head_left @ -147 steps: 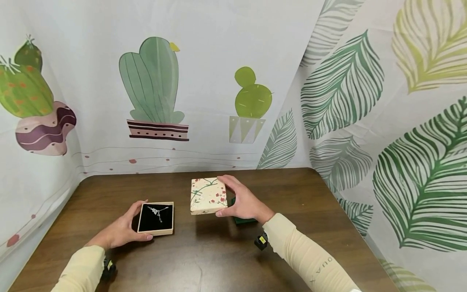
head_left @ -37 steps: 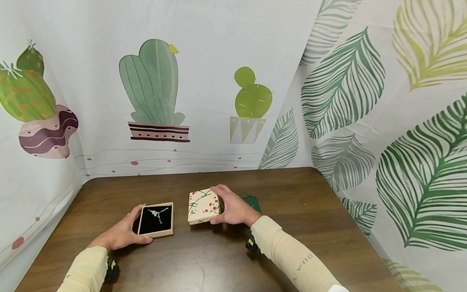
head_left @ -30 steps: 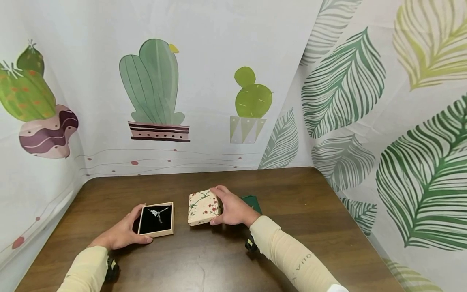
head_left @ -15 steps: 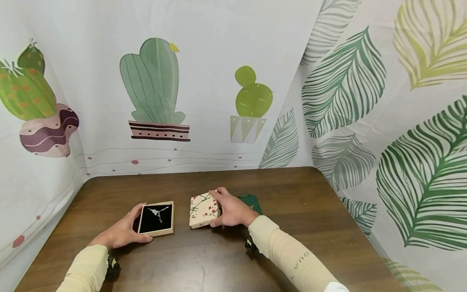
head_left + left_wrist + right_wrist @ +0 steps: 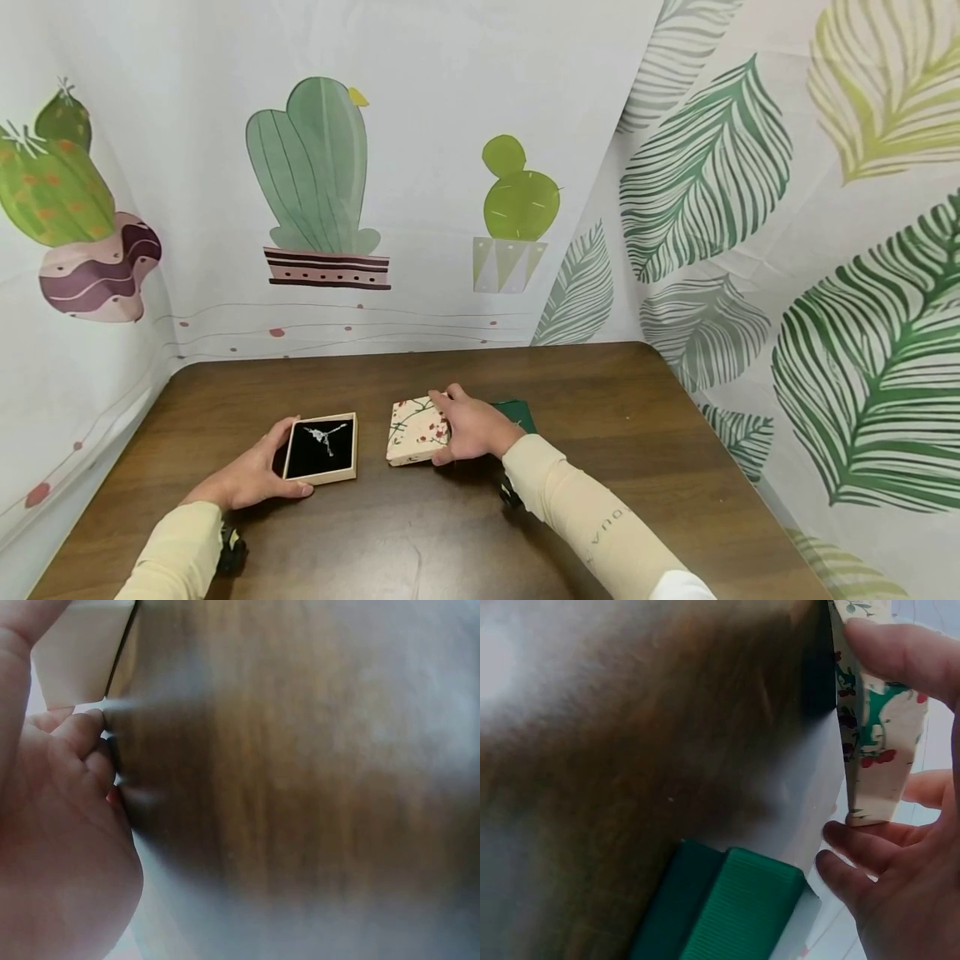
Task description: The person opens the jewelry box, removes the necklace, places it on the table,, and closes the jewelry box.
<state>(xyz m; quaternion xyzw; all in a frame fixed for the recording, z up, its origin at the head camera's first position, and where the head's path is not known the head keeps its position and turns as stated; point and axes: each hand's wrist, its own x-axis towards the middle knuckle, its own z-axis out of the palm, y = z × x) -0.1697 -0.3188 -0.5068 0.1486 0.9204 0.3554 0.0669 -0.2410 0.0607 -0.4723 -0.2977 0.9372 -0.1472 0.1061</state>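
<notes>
My left hand (image 5: 251, 475) grips the near-left sides of a shallow cream jewellery box base (image 5: 356, 450) on the table. Inside, on a black insert, lies a silver necklace or similar jewellery piece (image 5: 324, 437). In the left wrist view the side of the base (image 5: 82, 656) shows between thumb and fingers. To the right, my right hand (image 5: 476, 429) holds the floral box lid (image 5: 414, 429) by its right side, thumb in front and fingers behind. The lid is low over the table; whether it touches is hard to tell. Its underside is hidden.
A green box (image 5: 517, 411) sits on the table just behind the right hand, partly covered by it; its ribbed side (image 5: 742, 907) shows in the right wrist view. The brown wooden table (image 5: 420, 533) ends at a printed cloth (image 5: 427, 183) behind.
Since the earliest frame the lid has come down and slightly left with the right hand, uncovering more of the green box. Over the last second it shifts only a little. The left hand stays put.
</notes>
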